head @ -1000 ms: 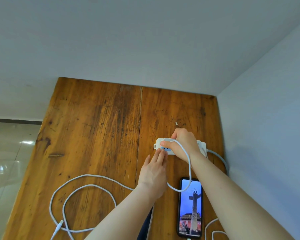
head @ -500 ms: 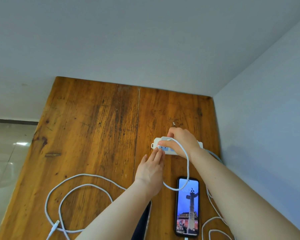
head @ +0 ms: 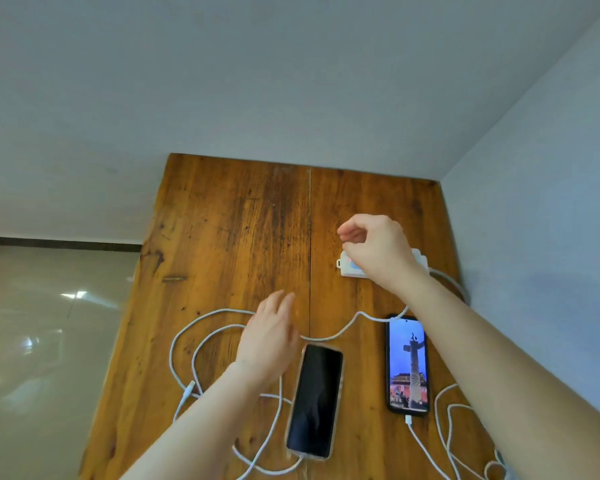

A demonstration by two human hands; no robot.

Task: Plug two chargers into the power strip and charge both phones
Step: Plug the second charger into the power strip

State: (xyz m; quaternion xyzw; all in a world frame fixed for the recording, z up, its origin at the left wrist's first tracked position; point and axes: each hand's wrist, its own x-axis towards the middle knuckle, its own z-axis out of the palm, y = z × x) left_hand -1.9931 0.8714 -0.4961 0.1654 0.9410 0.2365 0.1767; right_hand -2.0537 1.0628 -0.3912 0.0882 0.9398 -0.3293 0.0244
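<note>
Finding both hands empty, we note our right hand (head: pixel 378 252) loosely curled just above the power strip (head: pixel 352 270) and our left hand (head: pixel 269 336) spread flat beside the dark phone (head: pixel 314 400), likely reaching for its loose cable (head: pixel 201 327).

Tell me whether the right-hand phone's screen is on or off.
On: the phone by the wall shows a bright picture of a column against blue sky.

left hand (head: pixel 269 336) flat — right hand (head: pixel 378 251) curled, empty

Nothing is reading clearly — the lit phone (head: pixel 408 365), lying at four o'clock on the table (head: pixel 229 237), is showing small blurred marks at its top — illegible.
</note>
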